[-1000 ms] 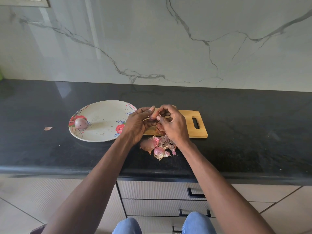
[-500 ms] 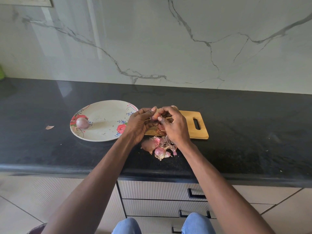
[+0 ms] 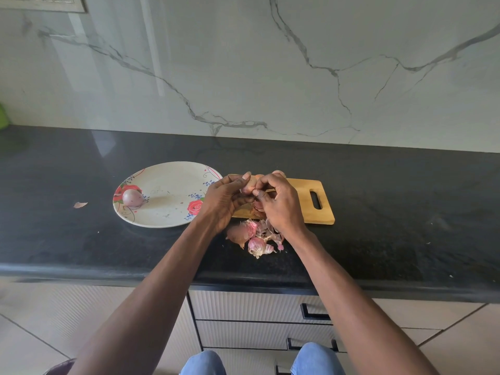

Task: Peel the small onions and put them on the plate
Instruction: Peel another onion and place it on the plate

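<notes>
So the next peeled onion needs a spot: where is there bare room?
The plate is bare right of the peeled onion. The counter right of the cutting board is free. It's crowded around the peels under both hands.

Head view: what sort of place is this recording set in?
Most likely a home kitchen. A dark stone countertop runs below a marble-look backsplash, with drawers underneath. A wooden cutting board and a floral plate sit on it.
</notes>
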{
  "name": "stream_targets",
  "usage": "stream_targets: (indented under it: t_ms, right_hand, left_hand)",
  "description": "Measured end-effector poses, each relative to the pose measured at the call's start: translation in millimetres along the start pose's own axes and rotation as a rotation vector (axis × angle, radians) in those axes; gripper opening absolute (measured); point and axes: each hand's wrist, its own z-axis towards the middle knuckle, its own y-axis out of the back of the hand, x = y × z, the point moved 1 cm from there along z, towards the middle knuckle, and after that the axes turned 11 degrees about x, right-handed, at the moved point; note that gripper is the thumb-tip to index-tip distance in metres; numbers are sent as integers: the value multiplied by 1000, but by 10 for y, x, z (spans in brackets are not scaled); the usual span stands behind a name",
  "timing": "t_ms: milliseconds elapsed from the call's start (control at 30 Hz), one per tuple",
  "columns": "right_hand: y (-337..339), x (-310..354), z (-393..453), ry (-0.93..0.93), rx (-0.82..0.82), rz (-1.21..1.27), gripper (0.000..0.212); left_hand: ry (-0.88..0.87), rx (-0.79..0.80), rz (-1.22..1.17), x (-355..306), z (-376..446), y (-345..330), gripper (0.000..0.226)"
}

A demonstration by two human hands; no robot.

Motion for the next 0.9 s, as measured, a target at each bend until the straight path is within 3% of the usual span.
stream_targets:
  t_ms: [133, 300, 467, 633, 900]
  right_hand:
    - [11, -8, 29, -109, -16, 141, 23]
    - [49, -12, 44, -73, -50, 85, 23]
    - [51, -27, 54, -88, -100, 19, 7]
    - [45, -46, 59, -193, -68, 107, 5]
    - [31, 2, 42, -190, 1, 112, 5]
  left_hand:
    - [-4, -30, -14, 2, 10, 2, 24]
    - [6, -11, 50, 14, -2, -19, 41]
    - [36, 25, 53, 7, -9, -37, 38]
    - [52, 19, 40, -7, -19, -15, 35]
    - [58, -38, -31, -27, -2, 0, 36]
